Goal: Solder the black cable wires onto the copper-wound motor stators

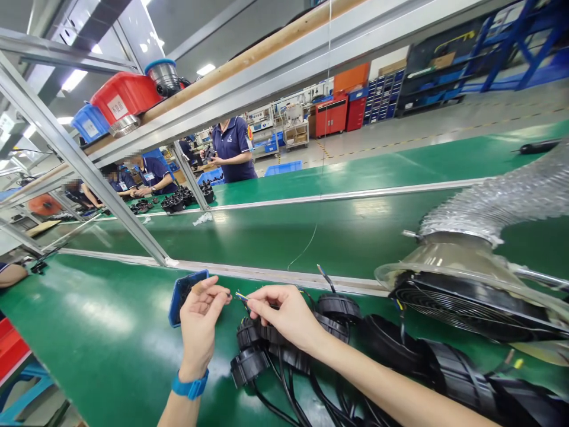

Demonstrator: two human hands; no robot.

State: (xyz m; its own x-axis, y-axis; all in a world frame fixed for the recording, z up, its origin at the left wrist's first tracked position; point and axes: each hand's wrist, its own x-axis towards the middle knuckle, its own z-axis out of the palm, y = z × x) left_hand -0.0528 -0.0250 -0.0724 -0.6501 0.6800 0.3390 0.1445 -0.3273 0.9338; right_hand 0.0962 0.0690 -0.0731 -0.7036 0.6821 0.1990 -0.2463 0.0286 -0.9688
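Observation:
My left hand (202, 311), with a blue band (191, 386) at the wrist, pinches a tiny dark piece (228, 294) between thumb and finger; its kind is too small to make out. Just to the right, my right hand (284, 314) grips the thin stripped wires (241, 296), whose blue and yellow ends point at the left hand's fingertips. A small gap separates the two. Behind the left hand sits a blue bin (176, 305) holding small dark pieces. Black round housings (249, 366) with black cables (291, 388) lie under and beside my right forearm.
On the right, a fume hood (453, 255) with a wire grille hangs from a silver flexible duct (511, 190). More black housings (457, 373) lie beneath it. A metal post (111, 196) rises behind the green bench (102, 332). Across the line, several people in dark shirts (233, 148) work.

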